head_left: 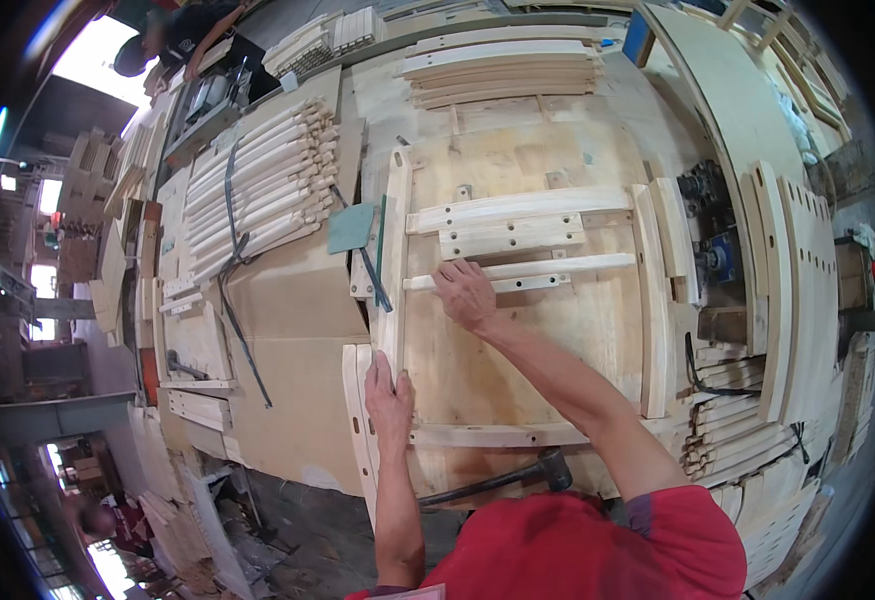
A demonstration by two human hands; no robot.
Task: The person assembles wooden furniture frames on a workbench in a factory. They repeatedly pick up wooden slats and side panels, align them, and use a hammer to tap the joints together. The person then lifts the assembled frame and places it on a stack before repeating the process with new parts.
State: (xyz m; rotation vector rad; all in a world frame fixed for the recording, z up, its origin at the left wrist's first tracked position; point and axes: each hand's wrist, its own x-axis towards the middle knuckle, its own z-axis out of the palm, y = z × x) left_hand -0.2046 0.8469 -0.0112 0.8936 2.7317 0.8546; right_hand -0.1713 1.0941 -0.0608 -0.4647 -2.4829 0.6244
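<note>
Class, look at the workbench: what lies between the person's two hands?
In the head view, only the long curved side rail and bare plywood jig board lie between left hand and right hand.

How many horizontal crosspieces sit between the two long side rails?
3: a wide top slat, a shorter drilled block beneath it, a thin rail under the right hand.

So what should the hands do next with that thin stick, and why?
Probably push the thin rail left into the side rail. The right hand lies flat on the thin rail near its left end, and the left hand grips the side rail's lower part, as if bracing it. Whether that joint is already tight is hard to see.
</note>
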